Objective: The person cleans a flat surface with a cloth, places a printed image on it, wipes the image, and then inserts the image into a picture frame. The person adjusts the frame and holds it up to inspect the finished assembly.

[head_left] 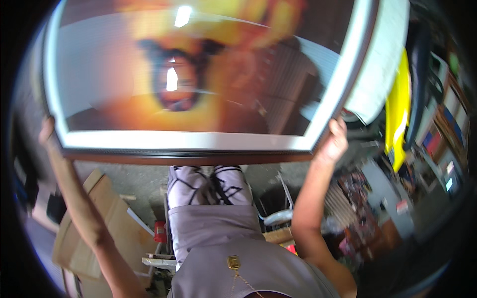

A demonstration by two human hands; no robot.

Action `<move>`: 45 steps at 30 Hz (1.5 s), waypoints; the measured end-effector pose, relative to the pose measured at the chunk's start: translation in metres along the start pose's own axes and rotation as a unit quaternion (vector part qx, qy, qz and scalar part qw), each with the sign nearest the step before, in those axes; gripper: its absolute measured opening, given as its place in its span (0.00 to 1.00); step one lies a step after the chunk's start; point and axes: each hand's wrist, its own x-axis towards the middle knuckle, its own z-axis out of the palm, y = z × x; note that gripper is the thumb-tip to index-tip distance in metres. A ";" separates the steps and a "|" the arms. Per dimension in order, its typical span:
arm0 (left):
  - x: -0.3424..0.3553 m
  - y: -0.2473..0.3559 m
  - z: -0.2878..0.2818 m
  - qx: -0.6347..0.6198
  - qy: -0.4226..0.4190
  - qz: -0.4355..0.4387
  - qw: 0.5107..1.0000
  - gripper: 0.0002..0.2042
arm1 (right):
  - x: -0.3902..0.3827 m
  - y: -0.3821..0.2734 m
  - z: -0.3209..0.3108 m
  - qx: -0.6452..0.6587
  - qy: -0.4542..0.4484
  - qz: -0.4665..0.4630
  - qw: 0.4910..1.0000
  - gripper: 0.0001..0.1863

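A large framed picture [119,111] fills the upper part of the view, held up in front of me. It has a dark outer frame, a white inner border and a shiny, reflecting front. The image is orange and yellow with a dark patch, partly blurred. At the frame's lower left corner, my left hand [47,131] is closed around the edge. My right hand [335,142] grips the lower right side. Some fingers of both hands are hidden behind the frame.
Beige wooden panels [107,218] lean at my left, near a small red container [160,231]. A white panel [382,64] and a long yellow piece [397,114] stand at the right. Mixed clutter [367,218] and a grey cabinet [392,198] lie beyond my right arm.
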 end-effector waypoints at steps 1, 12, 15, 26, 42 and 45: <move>-0.001 0.005 0.016 0.005 -0.006 0.013 1.000 0.39 | -0.002 0.000 0.000 0.028 -0.004 -0.003 1.000 0.29; -0.015 0.026 0.119 -0.039 -0.041 0.035 0.998 0.31 | 0.005 0.001 -0.002 0.144 -0.167 0.007 0.975 0.23; -0.015 0.025 0.112 0.024 -0.069 0.050 0.996 0.30 | 0.003 0.004 -0.006 0.131 -0.168 0.009 0.977 0.22; -0.014 0.031 0.116 -0.050 -0.133 0.025 0.990 0.23 | 0.032 0.017 -0.014 0.086 -0.131 0.032 0.987 0.19; -0.025 0.035 0.111 -0.073 -0.097 -0.100 0.988 0.17 | 0.012 -0.006 -0.001 0.094 -0.211 0.104 0.967 0.16; -0.020 0.048 0.122 -0.006 -0.074 -0.065 0.995 0.19 | 0.008 -0.007 0.000 0.139 -0.165 0.147 0.965 0.14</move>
